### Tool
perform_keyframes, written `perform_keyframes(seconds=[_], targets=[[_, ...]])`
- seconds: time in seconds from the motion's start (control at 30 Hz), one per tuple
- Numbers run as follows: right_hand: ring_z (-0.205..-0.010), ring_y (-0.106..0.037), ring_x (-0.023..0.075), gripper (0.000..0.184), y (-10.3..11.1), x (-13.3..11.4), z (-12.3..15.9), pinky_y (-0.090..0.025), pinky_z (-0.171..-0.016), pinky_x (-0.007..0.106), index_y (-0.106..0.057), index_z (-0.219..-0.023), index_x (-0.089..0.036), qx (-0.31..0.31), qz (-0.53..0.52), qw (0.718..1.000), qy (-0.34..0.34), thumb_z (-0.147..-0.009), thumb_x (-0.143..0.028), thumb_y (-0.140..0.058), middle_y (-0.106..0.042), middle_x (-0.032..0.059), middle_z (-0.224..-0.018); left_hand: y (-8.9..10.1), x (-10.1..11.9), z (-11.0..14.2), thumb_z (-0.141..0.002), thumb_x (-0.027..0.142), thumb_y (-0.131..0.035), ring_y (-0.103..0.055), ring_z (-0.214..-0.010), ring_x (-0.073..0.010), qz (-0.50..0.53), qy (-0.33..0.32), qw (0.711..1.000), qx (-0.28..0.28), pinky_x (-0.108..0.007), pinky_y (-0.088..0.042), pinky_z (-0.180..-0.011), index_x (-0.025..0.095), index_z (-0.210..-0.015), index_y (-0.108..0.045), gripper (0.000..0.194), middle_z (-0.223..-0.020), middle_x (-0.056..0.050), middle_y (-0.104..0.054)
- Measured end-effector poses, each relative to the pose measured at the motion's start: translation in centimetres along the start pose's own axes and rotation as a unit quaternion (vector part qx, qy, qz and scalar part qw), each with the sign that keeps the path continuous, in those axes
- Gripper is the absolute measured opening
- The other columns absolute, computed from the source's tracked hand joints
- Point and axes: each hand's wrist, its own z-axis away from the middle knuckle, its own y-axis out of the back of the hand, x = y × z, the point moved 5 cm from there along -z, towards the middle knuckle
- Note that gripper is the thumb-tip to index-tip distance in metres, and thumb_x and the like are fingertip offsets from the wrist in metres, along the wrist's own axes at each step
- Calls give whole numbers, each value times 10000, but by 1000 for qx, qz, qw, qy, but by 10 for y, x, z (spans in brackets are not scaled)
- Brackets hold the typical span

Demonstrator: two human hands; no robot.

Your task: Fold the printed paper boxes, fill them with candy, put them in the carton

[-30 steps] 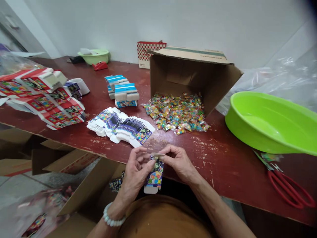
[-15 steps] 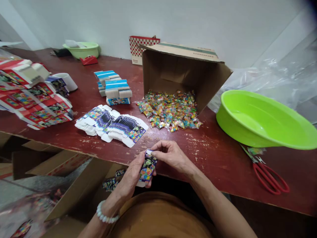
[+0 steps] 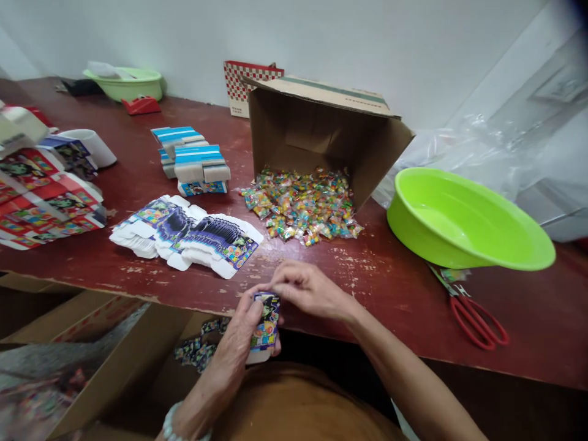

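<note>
My left hand [image 3: 243,324] is wrapped round a small purple printed carton [image 3: 267,320], held upright at the table's front edge. The carton's lower end shows a white flap [image 3: 258,356] hanging open, and its top looks folded over. My right hand [image 3: 310,291] is closed, thumb and forefinger pinched at the carton's top edge. Beyond my hands, a fanned stack of flat purple cartons [image 3: 220,250] lies on the table. Small clear packets of colourful candy [image 3: 303,208] spill from a cardboard box [image 3: 321,128] tipped on its side.
A green basin [image 3: 432,239] stands at the right, with red-handled scissors [image 3: 478,321] before it. Blue-topped carton bundles [image 3: 197,162] and red bundles [image 3: 50,199] are at the left. Below the table edge, an open cardboard box [image 3: 124,361] holds filled-looking purple cartons [image 3: 197,352].
The top flap, white and raised earlier, is now folded down at the carton's top. My left hand has closed further round the carton. The view has turned left-to-right, shifting everything leftward.
</note>
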Motion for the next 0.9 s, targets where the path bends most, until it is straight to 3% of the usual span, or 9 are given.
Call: perform_keyframes(seconds=[0.1,0.17,0.27,0.37,0.47,0.57,0.73,0.83,0.9], targets=[[-1011,-611,217,226,45,40,-29,-447,-947,369,-709,-1061,-207,209,120,967,-83,-934,-241,-525,-675,84,-1083,-4,-13,15,-801,436,-737,-722,-772,-221,75,42,996,-31,-300,-546,-660,262,-1155,-515,453,-948,-70,-742],[-1132,-568,275,306,68,68,-47,-402,-1017,426,-666,-1182,-191,269,202,923,-184,-899,-274,-585,-617,136,-1231,-1,-24,24,-767,372,-777,-718,-840,-241,90,98,989,-59,-334,-543,-732,241,-1094,-549,420,-964,-86,-739],[-1197,-530,345,461,84,96,-68,-381,-1026,475,-634,-1239,-154,276,216,901,-255,-804,-292,-698,-590,184,-1271,22,-30,30,-731,371,-799,-677,-752,-196,43,123,988,-86,-326,-521,-736,220,-955,-572,353,-844,-34,-706],[-1078,-600,299,379,87,105,-72,-430,-962,422,-684,-1134,-165,279,178,907,-260,-764,-244,-701,-677,124,-1094,63,-22,27,-696,396,-811,-598,-678,-148,-105,84,986,-101,-249,-469,-662,215,-868,-564,351,-713,36,-629],[-871,-648,220,250,86,110,-62,-474,-845,345,-716,-987,-170,285,116,917,-254,-751,-239,-675,-704,45,-868,99,-19,26,-673,345,-807,-589,-763,-177,-302,102,934,-164,-251,-463,-671,219,-978,-662,360,-846,12,-671],[-686,-621,168,229,87,112,-48,-481,-695,294,-708,-886,-150,291,31,925,-241,-710,-295,-700,-672,14,-727,113,-19,28,-660,335,-807,-602,-860,-217,-378,138,896,-187,-280,-485,-740,242,-1003,-701,371,-923,-5,-698],[-569,-552,110,378,71,82,-17,-446,-559,245,-680,-868,-148,300,-113,921,-220,-682,-473,-732,-650,9,-711,70,-6,19,-780,527,-694,-633,-777,-187,-184,119,966,-136,-292,-497,-671,262,-1209,-553,524,-1047,-57,-697],[-588,-553,93,341,39,45,2,-447,-571,228,-692,-892,-175,237,-270,915,-183,-679,-424,-788,-665,-3,-752,35,6,8,-828,397,-669,-634,-686,-150,-133,54,984,-109,-262,-466,-655,231,-1177,-496,424,-891,-37,-705],[-656,-595,104,271,17,21,12,-479,-647,241,-699,-864,-186,192,-303,919,-165,-680,-350,-810,-686,-5,-790,17,12,4,-831,331,-640,-616,-655,-134,-130,17,985,-109,-257,-460,-650,221,-1129,-499,347,-847,-19,-691]])
